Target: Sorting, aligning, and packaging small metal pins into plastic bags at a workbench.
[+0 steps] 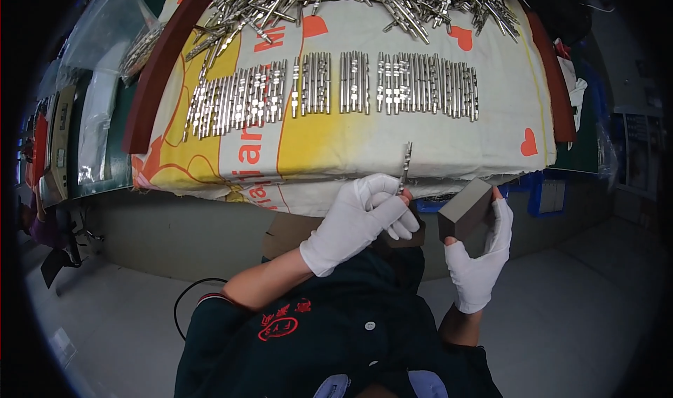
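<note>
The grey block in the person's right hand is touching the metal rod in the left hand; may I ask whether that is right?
Not quite: the head view shows a gap between the grey block in the right hand and the metal rod in the left hand.

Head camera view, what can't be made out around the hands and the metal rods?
All in the head view:
Lower end of the held rod: hidden by the left hand.
Underside of the grey block in the right hand: turned away from the camera.
Rods deep in the pile: buried under others; the picture's upper edge cuts the pile off.
Fine marks on the lined-up rods: too small.
</note>
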Action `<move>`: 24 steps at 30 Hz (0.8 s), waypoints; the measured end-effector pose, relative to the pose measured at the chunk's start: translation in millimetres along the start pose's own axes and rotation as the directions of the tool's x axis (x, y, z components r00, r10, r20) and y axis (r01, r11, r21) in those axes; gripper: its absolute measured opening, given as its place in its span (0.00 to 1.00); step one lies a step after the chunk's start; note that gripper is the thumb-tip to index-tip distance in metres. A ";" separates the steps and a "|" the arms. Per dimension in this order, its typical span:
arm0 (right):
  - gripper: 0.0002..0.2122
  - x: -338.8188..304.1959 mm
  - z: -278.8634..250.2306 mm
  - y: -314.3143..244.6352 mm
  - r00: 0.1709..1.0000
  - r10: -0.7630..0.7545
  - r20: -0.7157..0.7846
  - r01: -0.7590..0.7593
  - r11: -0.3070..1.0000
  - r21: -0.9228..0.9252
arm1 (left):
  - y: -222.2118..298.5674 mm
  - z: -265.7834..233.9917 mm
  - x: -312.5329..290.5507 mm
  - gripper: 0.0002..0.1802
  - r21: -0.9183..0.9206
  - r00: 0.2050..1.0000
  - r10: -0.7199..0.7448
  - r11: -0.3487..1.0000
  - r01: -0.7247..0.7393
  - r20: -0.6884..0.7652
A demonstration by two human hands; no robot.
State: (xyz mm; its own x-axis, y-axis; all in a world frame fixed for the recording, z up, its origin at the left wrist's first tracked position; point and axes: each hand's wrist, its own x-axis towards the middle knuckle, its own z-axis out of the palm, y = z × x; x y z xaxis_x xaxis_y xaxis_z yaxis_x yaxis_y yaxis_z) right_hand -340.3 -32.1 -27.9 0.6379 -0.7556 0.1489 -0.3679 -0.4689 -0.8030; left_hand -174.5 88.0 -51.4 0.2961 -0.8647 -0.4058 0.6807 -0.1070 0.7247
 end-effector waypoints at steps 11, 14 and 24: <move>0.38 1.7 8.3 -13.1 0.995 -0.073 0.072 0.071 0.997 0.027 | -31.8 18.0 12.0 0.11 0.230 0.973 0.231 0.946 -0.227 0.010; 0.38 0.4 6.5 -12.3 0.993 -0.081 0.088 0.079 0.997 0.024 | -47.1 19.2 17.6 0.13 0.490 0.901 0.432 0.777 -0.395 0.042; 0.38 4.1 2.2 -6.6 0.996 -0.081 0.033 0.082 0.996 -0.042 | -34.6 24.1 19.6 0.13 0.737 0.896 0.433 0.572 -0.361 0.103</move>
State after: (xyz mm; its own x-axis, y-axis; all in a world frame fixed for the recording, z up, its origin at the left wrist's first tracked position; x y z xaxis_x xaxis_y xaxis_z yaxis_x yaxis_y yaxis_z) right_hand -333.7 -31.0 -23.3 0.6879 -0.6993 0.1941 -0.3422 -0.5484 -0.7630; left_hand -208.3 63.0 -71.0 0.4909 -0.8712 0.0075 -0.2110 -0.1105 0.9712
